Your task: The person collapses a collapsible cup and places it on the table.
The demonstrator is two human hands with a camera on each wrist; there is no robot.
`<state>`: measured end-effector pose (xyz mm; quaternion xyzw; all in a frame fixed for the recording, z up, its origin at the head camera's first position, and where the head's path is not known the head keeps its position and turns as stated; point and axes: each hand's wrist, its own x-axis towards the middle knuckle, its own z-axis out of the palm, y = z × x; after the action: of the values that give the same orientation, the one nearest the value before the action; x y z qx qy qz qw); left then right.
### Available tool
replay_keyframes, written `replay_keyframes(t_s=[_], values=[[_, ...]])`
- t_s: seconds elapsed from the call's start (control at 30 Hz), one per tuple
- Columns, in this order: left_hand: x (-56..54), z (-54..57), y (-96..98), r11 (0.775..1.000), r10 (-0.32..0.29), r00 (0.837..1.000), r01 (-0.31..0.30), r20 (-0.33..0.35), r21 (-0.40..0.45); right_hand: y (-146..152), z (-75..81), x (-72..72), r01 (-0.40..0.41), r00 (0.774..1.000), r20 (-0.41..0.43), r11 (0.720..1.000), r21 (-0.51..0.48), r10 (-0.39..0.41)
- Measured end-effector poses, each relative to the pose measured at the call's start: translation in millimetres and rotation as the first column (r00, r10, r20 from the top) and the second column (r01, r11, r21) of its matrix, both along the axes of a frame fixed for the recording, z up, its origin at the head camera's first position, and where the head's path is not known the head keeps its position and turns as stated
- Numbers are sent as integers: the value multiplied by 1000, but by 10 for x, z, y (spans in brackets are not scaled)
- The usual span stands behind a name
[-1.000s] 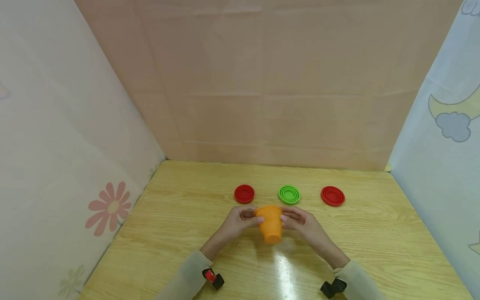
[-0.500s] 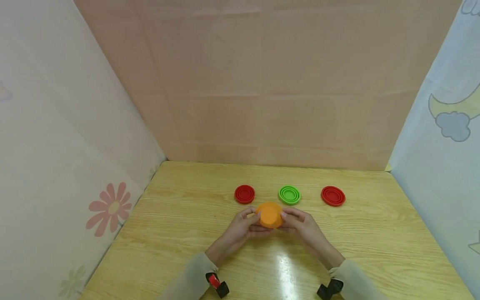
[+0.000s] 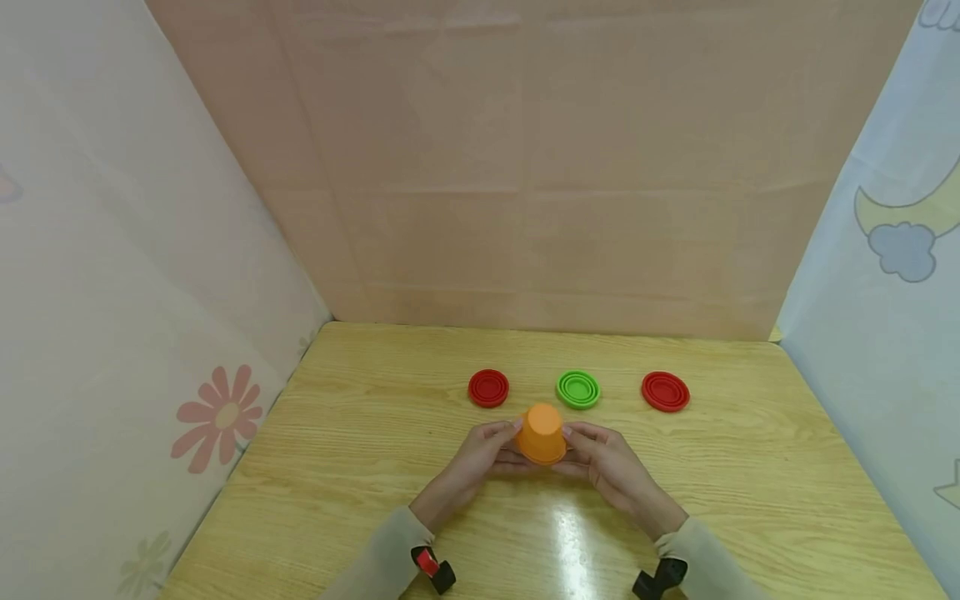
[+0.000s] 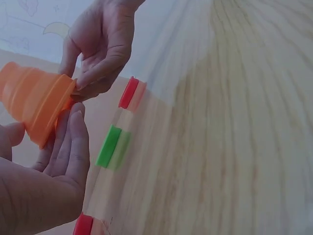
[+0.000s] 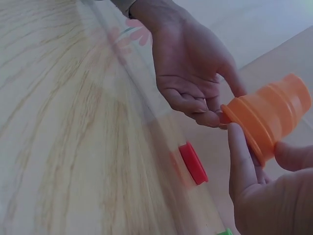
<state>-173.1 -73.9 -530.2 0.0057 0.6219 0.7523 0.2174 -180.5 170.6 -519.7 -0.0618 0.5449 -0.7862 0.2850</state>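
Observation:
In the head view an orange collapsible cup (image 3: 542, 433) is held up off the table between both hands, its narrow base uppermost and its wide rim down. My left hand (image 3: 474, 460) grips its left side, thumb on the wall and fingers at the rim. From the right, my right hand (image 3: 617, 471) holds it the same way. Both wrist views show the stepped wall of the cup (image 4: 36, 100) drawn out to length, with fingers of the left hand (image 5: 190, 68) and right hand (image 4: 105, 41) around the rim. The inside of the cup is hidden.
Beyond the hands, a flattened red cup (image 3: 488, 388), a flattened green cup (image 3: 577, 389) and another flattened red cup (image 3: 665, 391) lie in a row on the wooden table (image 3: 360, 433). A plain backdrop (image 3: 525, 208) stands at the back, with patterned cloth (image 3: 150, 292) at the sides.
The orange cup has turned over from base towards me, through base facing the camera, to base uppermost. Both hands keep hold of it. The flattened cups have not moved.

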Motion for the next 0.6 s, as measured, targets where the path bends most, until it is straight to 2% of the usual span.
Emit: replay_keyframes(t_s=[0.2, 0.33, 0.6], values=[[-18, 3, -3, 1000, 26, 999, -26, 28, 9, 14, -8, -9, -9, 998, 55, 999, -37, 11], [-36, -3, -10, 999, 34, 998, -34, 55, 10, 25, -29, -15, -22, 998, 63, 999, -46, 25], [-70, -41, -50, 1000, -19, 997, 20, 72, -17, 53, -54, -18, -65, 996, 57, 997, -39, 68]])
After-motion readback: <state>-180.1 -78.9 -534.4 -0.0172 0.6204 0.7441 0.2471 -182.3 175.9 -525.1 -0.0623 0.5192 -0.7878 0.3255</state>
